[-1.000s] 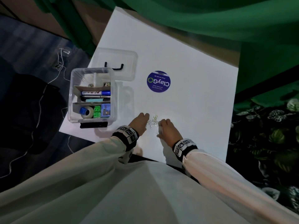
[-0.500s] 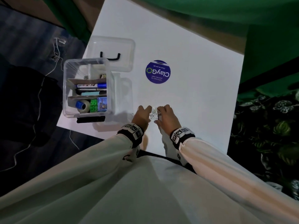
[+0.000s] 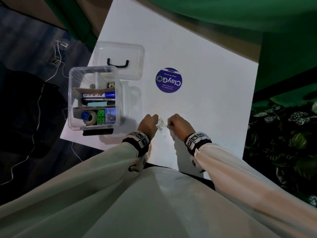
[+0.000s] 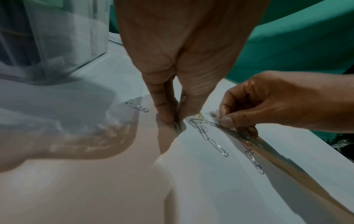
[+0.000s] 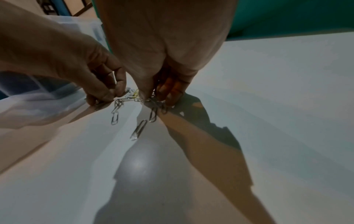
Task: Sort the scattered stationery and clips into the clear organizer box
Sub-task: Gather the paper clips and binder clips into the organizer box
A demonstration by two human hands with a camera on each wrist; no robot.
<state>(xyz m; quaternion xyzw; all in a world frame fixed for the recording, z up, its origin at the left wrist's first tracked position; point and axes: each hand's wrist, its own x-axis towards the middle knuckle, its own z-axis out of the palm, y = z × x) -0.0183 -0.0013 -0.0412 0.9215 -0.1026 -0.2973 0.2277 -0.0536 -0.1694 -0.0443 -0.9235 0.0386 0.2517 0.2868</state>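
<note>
at the left of the head view the clear organizer box point(image 3: 94, 97) stands open near the table's edge, its lid point(image 3: 120, 55) laid flat just behind it – out of the way, so things can drop straight in. markers, tape and small blocks already fill its compartments. right of it, low in the middle of the frame, the left hand point(image 3: 148, 123) has thumb and fingers pressed together on a paper clip point(image 4: 177, 125) against the white table point(image 3: 205, 83). between the hands lies the loose heap of paper clips point(image 3: 161, 126), some trailing toward the person and one stray clip point(image 4: 137, 107) lying on the box side. the right hand point(image 3: 178, 123) pinches clips at the heap's other edge – both hands seem to be raking the pile together, likely because thin clips lie flat and are easier to lift as a bunch. a blue round sticker point(image 3: 169, 80) sits further up the table.
</note>
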